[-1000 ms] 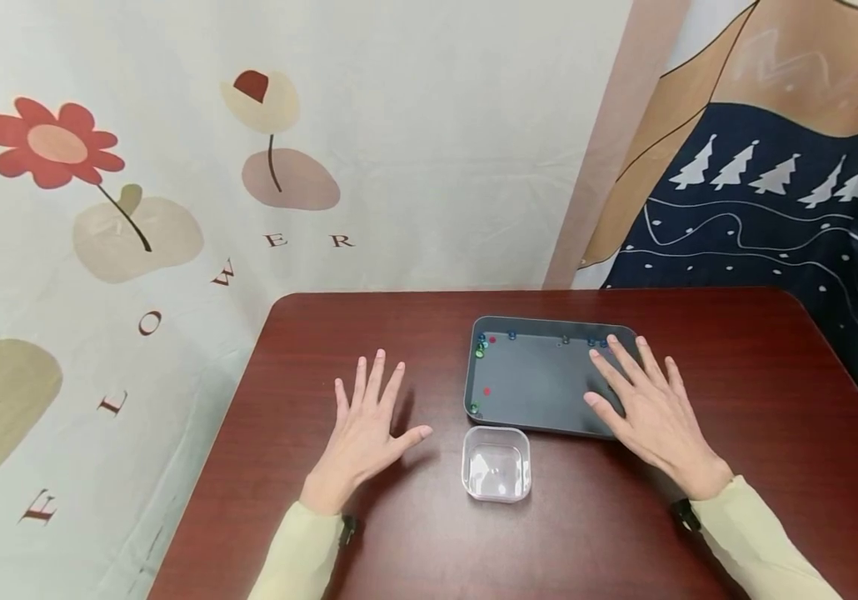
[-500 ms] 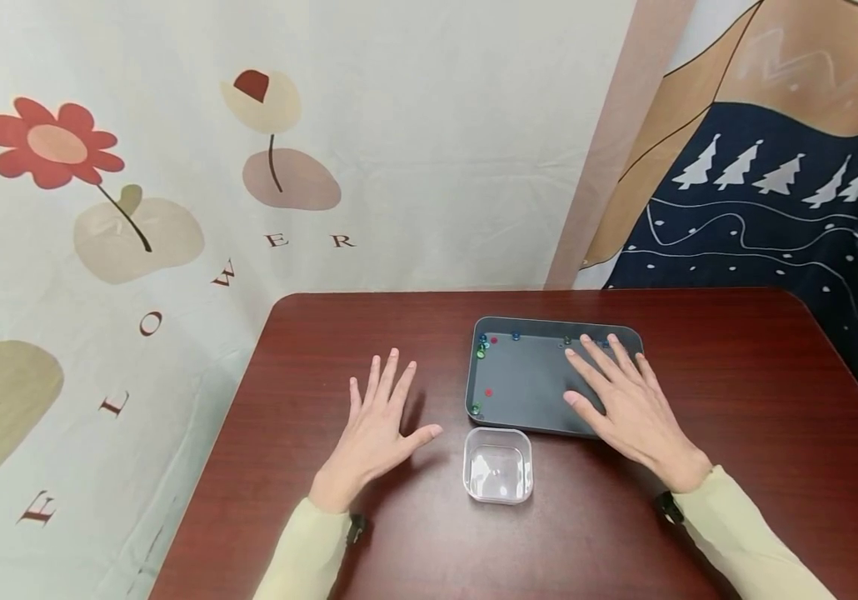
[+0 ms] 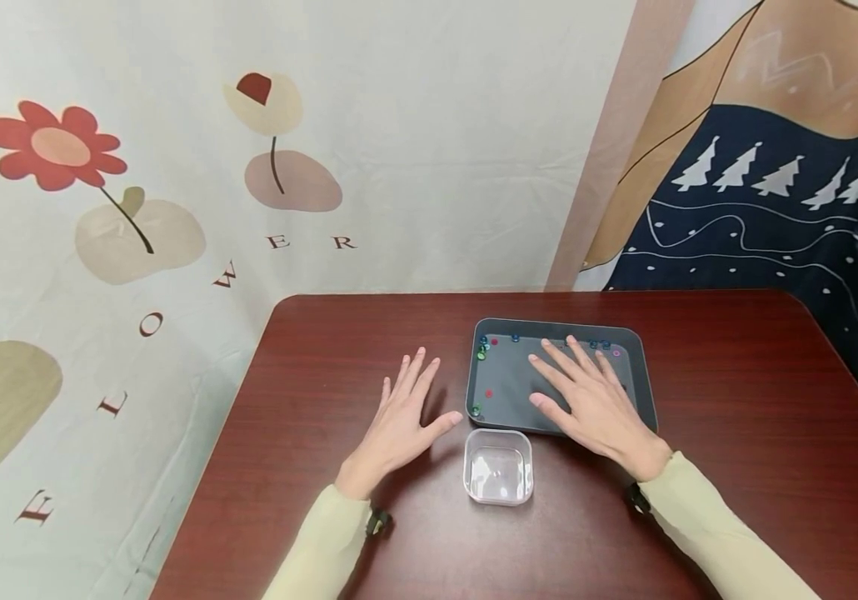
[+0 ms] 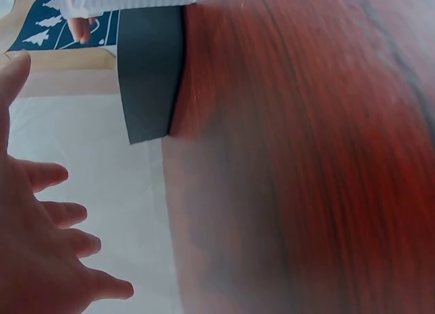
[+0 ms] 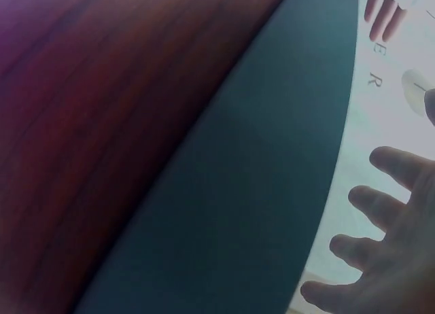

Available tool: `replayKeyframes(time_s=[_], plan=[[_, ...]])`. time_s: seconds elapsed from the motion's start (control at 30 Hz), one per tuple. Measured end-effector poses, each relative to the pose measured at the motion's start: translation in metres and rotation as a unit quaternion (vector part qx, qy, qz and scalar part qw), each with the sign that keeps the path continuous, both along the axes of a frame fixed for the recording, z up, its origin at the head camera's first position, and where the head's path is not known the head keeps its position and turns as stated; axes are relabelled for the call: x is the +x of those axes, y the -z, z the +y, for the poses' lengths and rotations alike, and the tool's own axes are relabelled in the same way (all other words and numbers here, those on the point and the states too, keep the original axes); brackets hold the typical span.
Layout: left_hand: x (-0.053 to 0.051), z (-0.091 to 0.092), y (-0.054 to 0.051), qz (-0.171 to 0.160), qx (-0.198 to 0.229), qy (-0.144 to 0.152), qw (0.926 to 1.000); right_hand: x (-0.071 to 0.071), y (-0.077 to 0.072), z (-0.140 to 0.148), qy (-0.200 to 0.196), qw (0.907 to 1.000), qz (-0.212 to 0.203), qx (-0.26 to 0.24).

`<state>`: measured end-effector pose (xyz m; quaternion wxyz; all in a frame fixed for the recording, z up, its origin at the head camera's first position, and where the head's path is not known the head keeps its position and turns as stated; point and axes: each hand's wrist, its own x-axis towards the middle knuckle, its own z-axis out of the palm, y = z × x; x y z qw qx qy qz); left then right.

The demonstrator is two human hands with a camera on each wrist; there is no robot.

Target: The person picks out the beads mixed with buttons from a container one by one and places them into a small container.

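Observation:
Fingers spread, my left hand [image 3: 401, 425] hovers over the table to the left of a dark grey tray [image 3: 519, 392] and holds nothing. My right hand [image 3: 597, 408] is stretched over the right half of that tray, fingers apart, with nothing in its grasp. Small coloured beads lie along the tray's edges: green ones [image 3: 481, 353] at the left, a red one [image 3: 488, 393] lower left, blue ones [image 3: 515, 337] at the back. The right hand hides part of the tray floor. A clear square plastic box [image 3: 498, 471] stands in front of the tray, between both hands.
The dark red wooden table [image 3: 324, 350] reaches back to a pale printed curtain [image 3: 436, 167]. A navy cloth with white trees [image 3: 759, 217] hangs at the right. In the left wrist view, the tray's side wall [image 4: 149, 76] rises from the tabletop.
Both hands have shifted: the left hand rightward toward the tray, the right hand leftward across it. The tray, beads and clear box stay in place.

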<state>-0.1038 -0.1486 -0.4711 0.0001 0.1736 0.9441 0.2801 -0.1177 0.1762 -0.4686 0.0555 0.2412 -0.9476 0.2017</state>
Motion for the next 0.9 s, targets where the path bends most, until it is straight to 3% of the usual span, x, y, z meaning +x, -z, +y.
replayKeyframes(time_s=[0.27,0.57,0.9], plan=[[-0.012,0.013,0.005,0.0,-0.025,0.005,0.9997,-0.007,0.005,-0.018,-0.032,0.9992,-0.023,0.003],[-0.024,0.021,0.011,-0.017,-0.041,-0.025,0.9987,-0.016,0.006,-0.033,-0.072,0.9955,-0.055,-0.029],[-0.026,0.022,0.016,-0.029,-0.052,-0.04,0.9974,-0.026,0.009,-0.052,-0.123,0.9887,-0.069,-0.053]])
